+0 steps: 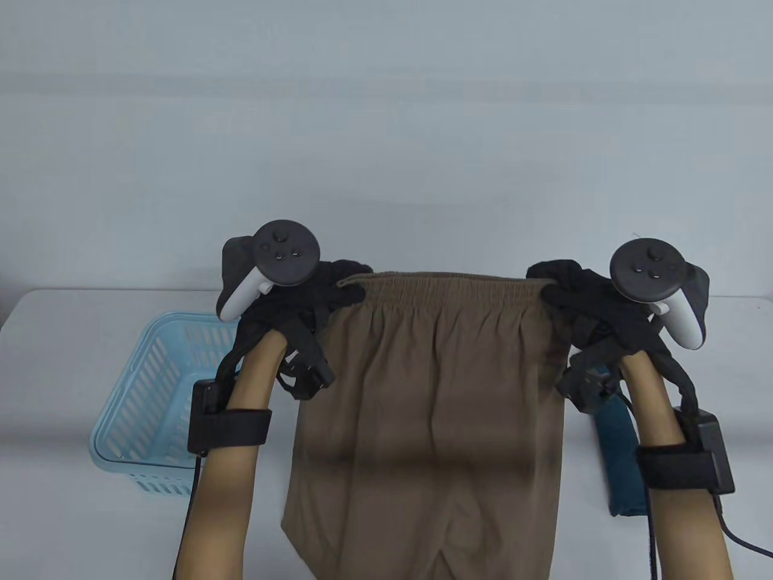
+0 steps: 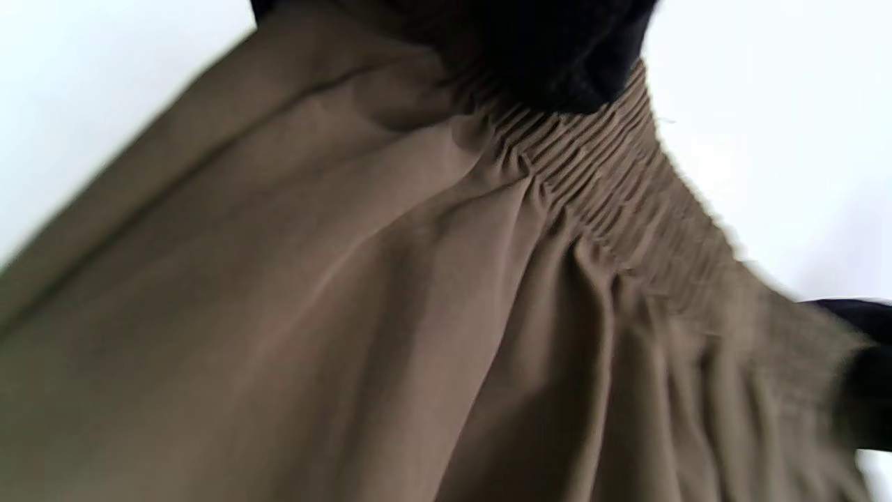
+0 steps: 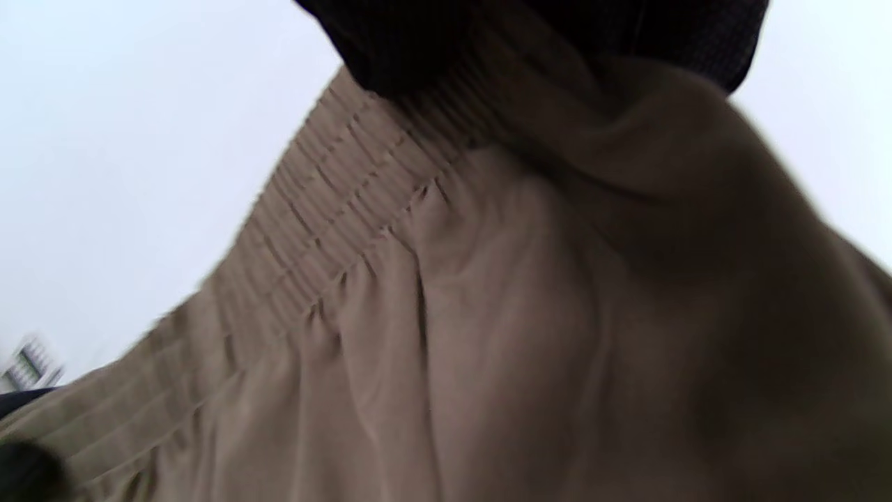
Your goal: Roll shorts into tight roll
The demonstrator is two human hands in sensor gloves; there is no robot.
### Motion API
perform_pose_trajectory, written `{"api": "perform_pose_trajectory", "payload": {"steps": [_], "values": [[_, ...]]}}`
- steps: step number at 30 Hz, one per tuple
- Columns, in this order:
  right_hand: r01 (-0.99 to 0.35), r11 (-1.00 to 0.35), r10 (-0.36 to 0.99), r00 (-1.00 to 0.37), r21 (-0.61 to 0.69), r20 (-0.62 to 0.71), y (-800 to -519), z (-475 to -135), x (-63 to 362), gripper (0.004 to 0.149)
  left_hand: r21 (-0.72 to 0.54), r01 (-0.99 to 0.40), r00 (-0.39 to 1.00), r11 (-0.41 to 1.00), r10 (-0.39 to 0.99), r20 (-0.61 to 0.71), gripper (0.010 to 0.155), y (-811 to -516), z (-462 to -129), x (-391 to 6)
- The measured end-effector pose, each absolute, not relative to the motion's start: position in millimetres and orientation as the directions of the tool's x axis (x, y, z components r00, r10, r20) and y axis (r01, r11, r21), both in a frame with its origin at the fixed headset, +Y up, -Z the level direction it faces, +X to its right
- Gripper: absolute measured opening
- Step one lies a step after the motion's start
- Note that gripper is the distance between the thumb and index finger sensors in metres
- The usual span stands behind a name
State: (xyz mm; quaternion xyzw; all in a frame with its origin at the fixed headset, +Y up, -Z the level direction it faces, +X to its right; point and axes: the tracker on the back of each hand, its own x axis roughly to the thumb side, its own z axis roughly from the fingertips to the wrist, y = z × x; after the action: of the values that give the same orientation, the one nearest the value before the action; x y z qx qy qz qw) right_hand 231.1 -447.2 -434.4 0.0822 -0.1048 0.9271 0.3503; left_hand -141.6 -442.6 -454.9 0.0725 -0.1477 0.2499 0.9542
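A: We're at setup, not rolling yet. The brown shorts (image 1: 432,386) are held up in the air by the elastic waistband (image 1: 444,284), legs hanging down toward the near edge of the desk (image 1: 60,338).

B: Grip state?

A: Left hand (image 1: 314,296) pinches the left end of the waistband, right hand (image 1: 580,296) pinches the right end. Fingers (image 2: 557,63) on both sides are curled tight onto the gathered elastic; both wrist views show black glove clamped on the ribbing. Band is stretched about level between them.

B: So nothing rolled.

A: We judge none of it done. Fabric hangs as one panel with a faint horizontal crease across the middle. Whether the hem touches the desk we can't tell; it runs out of the bottom of the table view.

B: Next move?

A: We'd say lay it flat on the desk between the light blue basket (image 1: 154,399) on the left and the dark teal folded cloth (image 1: 619,459) on the right. Then smooth it, probably fold the legs together, and start a tight roll from one end.

B: Risk?

A: Thin slack fabric; it'll likely bunch if we drop it unevenly. Keep the waistband taut on the way down.
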Motion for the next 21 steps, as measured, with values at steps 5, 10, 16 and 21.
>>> {"api": "perform_pose_trajectory", "payload": {"steps": [5,10,16,21], "values": [[-0.646,-0.630,0.499,-0.762,-0.431,0.413,-408,-398,229,0.043,0.268,-0.583,0.790,0.767,0.457,0.409,0.047,-404,-418,-146],[-0.647,-0.707,0.492,-0.740,-0.285,0.460,-455,-388,235,0.043,0.184,-0.476,0.829,0.860,0.369,0.421,0.047,-456,-405,-149],[-0.537,-0.833,0.456,-0.803,-0.132,0.384,-560,-388,232,0.042,-0.002,-0.288,0.884,0.958,0.267,0.384,0.048,-570,-402,-129],[-0.355,-0.933,0.351,-0.855,0.061,0.381,-655,-369,222,0.043,-0.138,0.015,0.896,0.990,0.048,0.442,0.049,-662,-386,-105]]}}
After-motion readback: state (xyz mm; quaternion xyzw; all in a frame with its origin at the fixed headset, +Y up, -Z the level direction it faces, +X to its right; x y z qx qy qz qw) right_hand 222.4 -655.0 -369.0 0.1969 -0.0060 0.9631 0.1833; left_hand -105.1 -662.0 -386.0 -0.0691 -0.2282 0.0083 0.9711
